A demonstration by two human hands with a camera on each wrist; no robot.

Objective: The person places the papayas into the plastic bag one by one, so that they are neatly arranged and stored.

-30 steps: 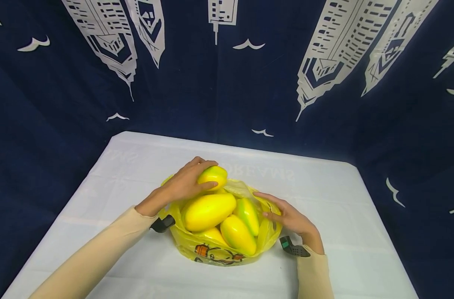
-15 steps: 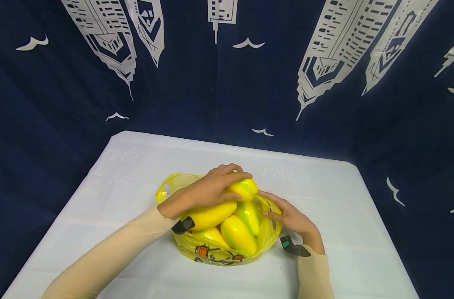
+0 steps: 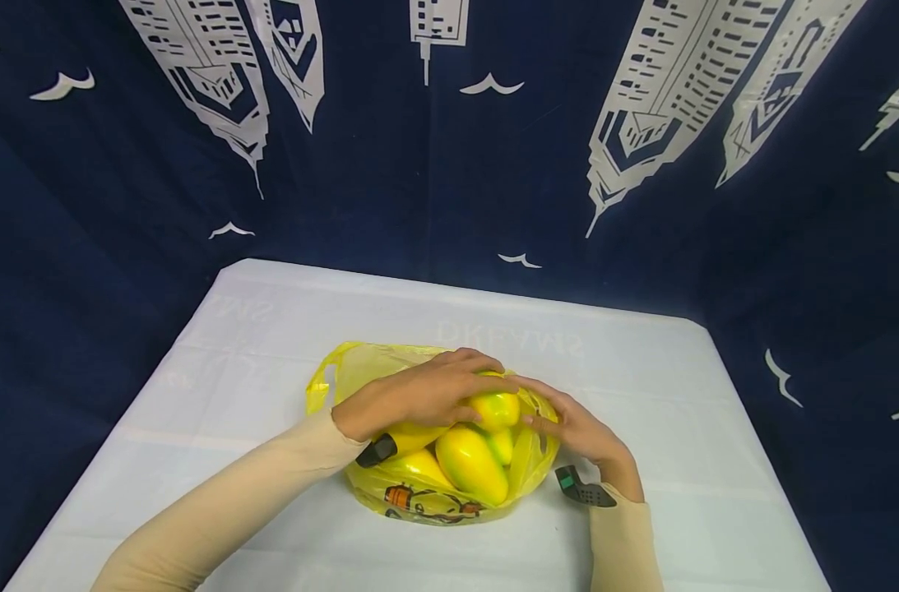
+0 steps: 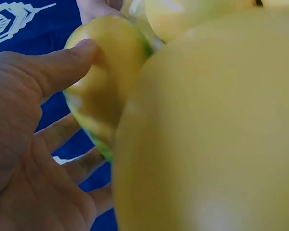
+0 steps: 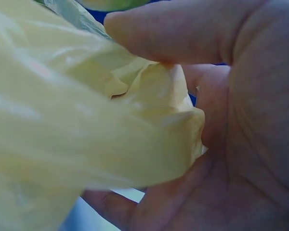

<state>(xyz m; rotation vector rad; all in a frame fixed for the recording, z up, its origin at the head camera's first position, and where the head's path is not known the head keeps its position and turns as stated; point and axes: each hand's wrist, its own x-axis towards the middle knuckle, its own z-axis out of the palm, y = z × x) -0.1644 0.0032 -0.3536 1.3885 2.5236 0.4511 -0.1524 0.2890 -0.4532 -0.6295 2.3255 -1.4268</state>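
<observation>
A yellow plastic bag (image 3: 356, 370) with a printed front lies spread open on the table. Several yellow-green mangoes, among them one in front (image 3: 470, 464), are inside it. My left hand (image 3: 427, 395) holds another mango (image 3: 498, 409) over the bag's right side, low among the rest; in the left wrist view the thumb lies across this mango (image 4: 113, 62), and a large blurred mango (image 4: 212, 134) fills the foreground. At the bag's right rim, my right hand (image 3: 582, 427) grips the plastic, its thumb over a crumpled fold of the bag (image 5: 159, 139) in the right wrist view.
A white cloth covers the table (image 3: 678, 460), with faint lettering near the back. Behind it hangs a dark blue curtain (image 3: 419, 181) printed with white buildings and birds. Small dark devices, such as the one on the right wrist (image 3: 584, 488), are strapped to both wrists.
My left hand has carried the mango from the bag's back left to its right side and lowered it. The bag's left rim now shows more. My right hand has stayed in place.
</observation>
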